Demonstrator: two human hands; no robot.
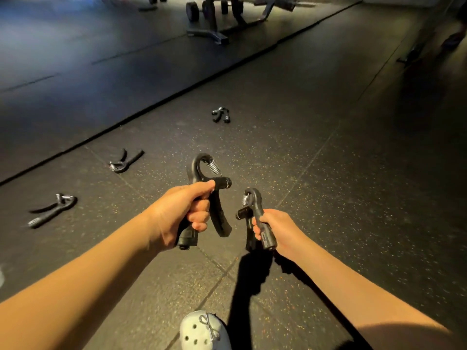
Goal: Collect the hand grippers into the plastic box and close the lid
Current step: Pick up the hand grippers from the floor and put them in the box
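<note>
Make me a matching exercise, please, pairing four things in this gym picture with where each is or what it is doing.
Things:
1. left hand
2. right hand
3. white clog
4. farthest hand gripper

Places or states:
A. lies on the floor beyond both hands
B. grips the gripper with spring on the right
C. sits at the bottom edge of the view
D. grips the gripper with spring on the left

Pairs: 1-B, 2-D, 3-C, 4-A.
</note>
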